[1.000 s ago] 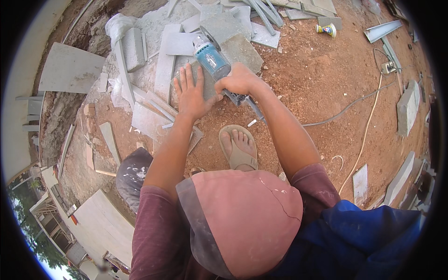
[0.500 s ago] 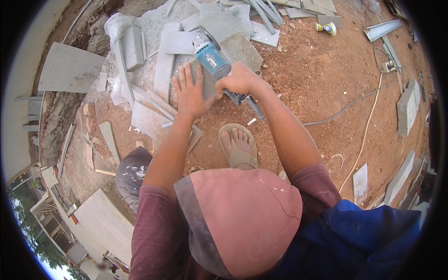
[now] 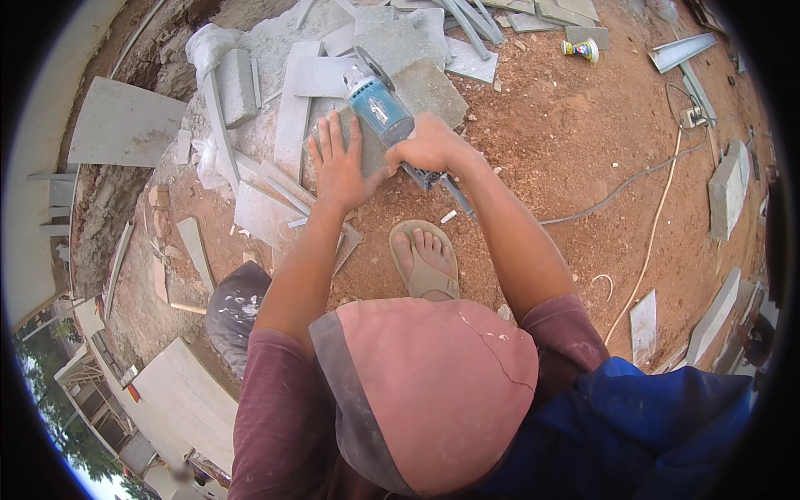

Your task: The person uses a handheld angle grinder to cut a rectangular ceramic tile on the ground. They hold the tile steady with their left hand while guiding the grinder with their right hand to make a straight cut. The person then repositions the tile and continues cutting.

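A blue angle grinder (image 3: 380,110) is gripped at its rear body by my right hand (image 3: 429,148), fingers wrapped round it. Its round disc (image 3: 374,68) points away from me over the grey stone pieces. Flat on a grey stone slab (image 3: 373,143) lies my left hand (image 3: 340,167), fingers spread, just left of the grinder. Part of that slab is hidden under the hand and tool. Beyond the grinder sits a wider slab with a broken edge (image 3: 435,90), and a pale rectangular tile (image 3: 322,77) lies to its left.
Cut strips and offcuts (image 3: 293,117) are heaped ahead and to the left, by a thick block (image 3: 237,87). A grey cable (image 3: 621,190) crosses the reddish soil to a socket (image 3: 691,117) at the right. My sandalled foot (image 3: 427,258) is below the hands. A yellow-white cup (image 3: 581,50) lies farther off.
Almost nothing differs. My left hand and the grinder in my right hand have shifted only very slightly.
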`<action>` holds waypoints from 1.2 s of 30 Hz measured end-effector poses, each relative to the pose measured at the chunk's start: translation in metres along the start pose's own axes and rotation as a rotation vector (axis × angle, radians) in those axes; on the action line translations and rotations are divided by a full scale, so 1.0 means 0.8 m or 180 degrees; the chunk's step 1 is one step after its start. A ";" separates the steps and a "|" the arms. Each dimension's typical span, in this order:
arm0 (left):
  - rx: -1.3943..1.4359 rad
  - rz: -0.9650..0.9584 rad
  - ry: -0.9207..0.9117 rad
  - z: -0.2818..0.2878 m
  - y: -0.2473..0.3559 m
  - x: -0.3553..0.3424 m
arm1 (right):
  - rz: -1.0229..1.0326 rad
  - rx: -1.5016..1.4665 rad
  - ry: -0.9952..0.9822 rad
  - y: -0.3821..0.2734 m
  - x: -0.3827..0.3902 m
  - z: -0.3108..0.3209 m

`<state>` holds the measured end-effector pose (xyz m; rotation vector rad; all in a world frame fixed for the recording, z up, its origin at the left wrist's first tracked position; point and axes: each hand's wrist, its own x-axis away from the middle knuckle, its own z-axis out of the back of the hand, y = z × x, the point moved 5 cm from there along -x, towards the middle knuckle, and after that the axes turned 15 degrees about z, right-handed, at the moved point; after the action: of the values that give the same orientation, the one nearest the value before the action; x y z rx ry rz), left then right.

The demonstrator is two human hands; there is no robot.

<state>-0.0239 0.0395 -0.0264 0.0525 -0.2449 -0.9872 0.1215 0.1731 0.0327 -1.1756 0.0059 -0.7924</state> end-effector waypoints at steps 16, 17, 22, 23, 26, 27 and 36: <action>0.0090 0.0030 -0.0010 -0.002 -0.001 0.001 | -0.0054 -0.0122 -0.0162 0.011 -0.019 -0.005; 0.0103 0.0025 -0.0001 -0.002 -0.002 0.001 | -0.0079 -0.0149 -0.0156 0.010 -0.017 -0.004; 0.0157 0.0008 0.0022 0.001 -0.001 0.002 | -0.0128 -0.0087 -0.0078 0.005 -0.012 -0.001; 0.0164 0.0008 0.0017 0.001 -0.001 0.002 | -0.0128 -0.0083 -0.0107 0.005 -0.011 -0.001; 0.0124 0.0012 0.0003 -0.002 -0.002 0.000 | -0.0129 -0.0092 -0.0110 0.008 -0.008 -0.001; 0.0104 0.0016 0.0007 -0.002 -0.002 0.000 | -0.0120 -0.0104 -0.0100 0.009 -0.008 -0.002; 0.0062 0.0012 0.0125 -0.004 -0.004 0.000 | 0.0030 -0.0082 -0.0087 0.008 -0.004 -0.003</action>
<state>-0.0259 0.0376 -0.0304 0.0891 -0.2187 -0.9791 0.1222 0.1739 0.0251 -1.2099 -0.0009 -0.7697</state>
